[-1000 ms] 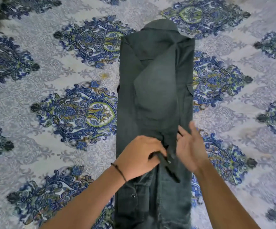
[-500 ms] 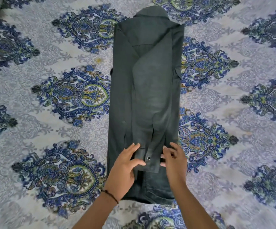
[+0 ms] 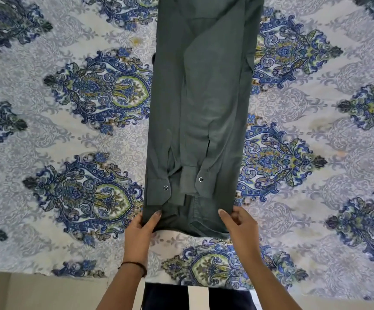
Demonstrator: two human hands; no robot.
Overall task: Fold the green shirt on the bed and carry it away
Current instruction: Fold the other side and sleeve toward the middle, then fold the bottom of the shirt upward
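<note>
Green shirt, long narrow strip (sleeves inward), hem corners pinched in left hand and right hand.

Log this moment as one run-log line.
shirt: folded into long strip, flat on bed sheet | left grip: pinches near-left hem corner | right grip: pinches near-right hem corner | next: probably fold hem up the strip

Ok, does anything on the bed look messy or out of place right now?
Only small things. The shirt lies straight, but its two cuffs sit unevenly, one lower than the other. The sheet has a small yellowish spot beside the shirt.
</note>
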